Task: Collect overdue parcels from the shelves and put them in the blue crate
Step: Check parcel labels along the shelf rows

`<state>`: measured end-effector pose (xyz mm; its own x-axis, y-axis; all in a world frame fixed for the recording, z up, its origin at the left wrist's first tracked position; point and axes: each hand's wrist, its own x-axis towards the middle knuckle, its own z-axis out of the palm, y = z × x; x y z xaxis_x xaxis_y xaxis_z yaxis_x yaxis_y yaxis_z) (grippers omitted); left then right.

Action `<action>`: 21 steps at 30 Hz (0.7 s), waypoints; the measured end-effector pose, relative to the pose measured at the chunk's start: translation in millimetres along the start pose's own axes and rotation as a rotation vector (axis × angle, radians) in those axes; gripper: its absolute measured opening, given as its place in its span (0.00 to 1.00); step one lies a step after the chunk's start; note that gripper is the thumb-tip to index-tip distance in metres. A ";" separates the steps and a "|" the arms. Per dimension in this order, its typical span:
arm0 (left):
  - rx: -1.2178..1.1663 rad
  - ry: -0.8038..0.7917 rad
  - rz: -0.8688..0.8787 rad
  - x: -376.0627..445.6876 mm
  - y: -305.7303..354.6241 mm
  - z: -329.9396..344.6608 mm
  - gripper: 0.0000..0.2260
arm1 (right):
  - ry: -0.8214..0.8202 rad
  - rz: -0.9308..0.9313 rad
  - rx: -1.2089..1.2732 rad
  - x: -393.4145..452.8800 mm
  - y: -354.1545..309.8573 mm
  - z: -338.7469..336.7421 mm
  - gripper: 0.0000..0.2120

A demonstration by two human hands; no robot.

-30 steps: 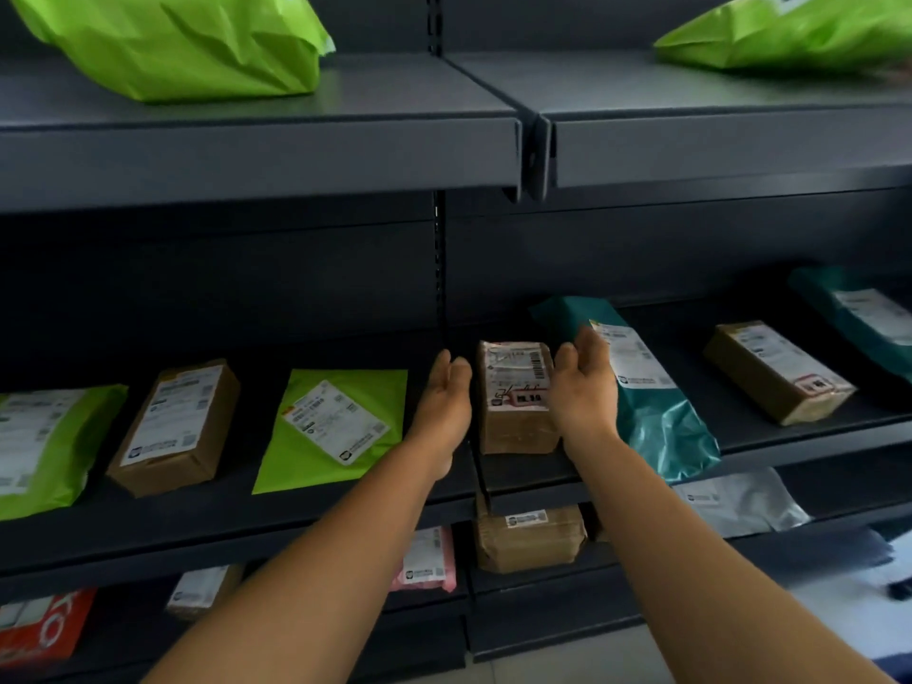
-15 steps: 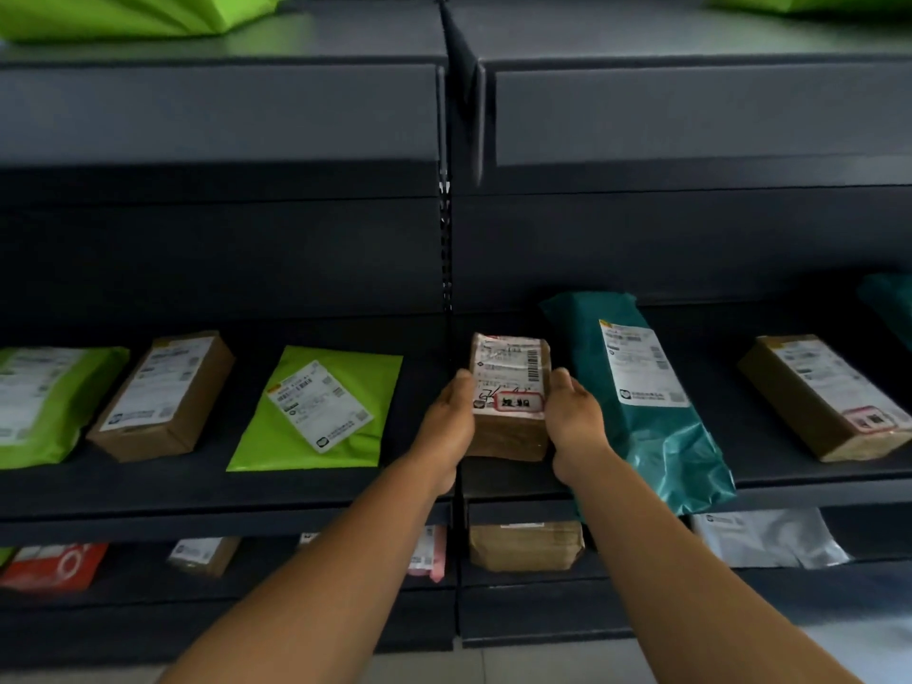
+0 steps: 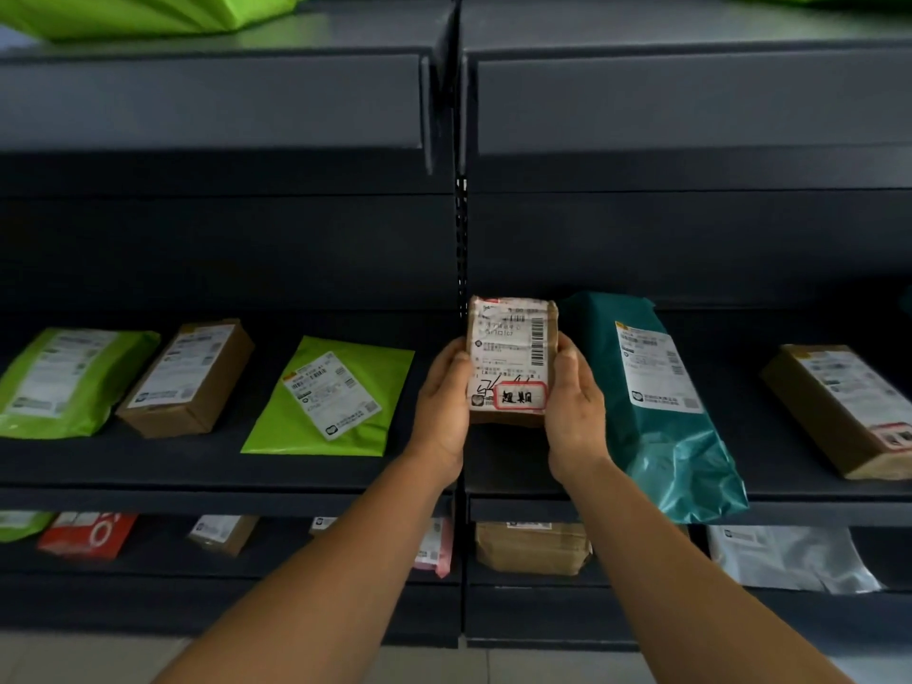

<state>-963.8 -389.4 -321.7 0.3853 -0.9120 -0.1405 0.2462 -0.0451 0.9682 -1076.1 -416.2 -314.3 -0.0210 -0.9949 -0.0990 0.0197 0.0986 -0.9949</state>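
Observation:
A small brown taped parcel [image 3: 511, 353] with a white label and a red-bordered sticker is held between both hands, lifted and tilted up off the middle shelf [image 3: 345, 469]. My left hand [image 3: 441, 412] grips its left side and my right hand [image 3: 575, 407] grips its right side. A brown box [image 3: 844, 407] at the far right of the same shelf also carries a red-bordered sticker. The blue crate is not in view.
On the middle shelf lie a teal mailer [image 3: 661, 412], a flat green mailer [image 3: 330, 397], a brown box [image 3: 190, 380] and another green bag [image 3: 59, 382]. The lower shelf holds a brown parcel [image 3: 533, 548], a silver bag [image 3: 789, 557], a pink parcel [image 3: 437, 545] and a red one [image 3: 86, 533]. Green bags sit on top.
Both hands reached the small brown parcel, closed on its sides and raised it off the shelf, tilting its label toward me. The view came closer to the shelves.

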 end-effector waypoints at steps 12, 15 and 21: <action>0.028 0.018 0.038 -22.0 11.1 5.3 0.14 | -0.007 -0.004 0.050 -15.1 -5.8 -10.9 0.16; 0.055 -0.018 0.065 -30.4 17.6 11.1 0.12 | 0.033 0.011 0.083 -24.3 -8.8 -17.4 0.15; 0.035 -0.111 0.106 -62.4 24.2 24.9 0.10 | 0.121 -0.002 0.140 -55.0 -31.4 -40.2 0.15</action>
<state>-1004.1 -343.7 -284.3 0.3067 -0.9517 -0.0148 0.1770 0.0417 0.9833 -1115.8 -363.7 -278.4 -0.1410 -0.9843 -0.1063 0.1580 0.0837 -0.9839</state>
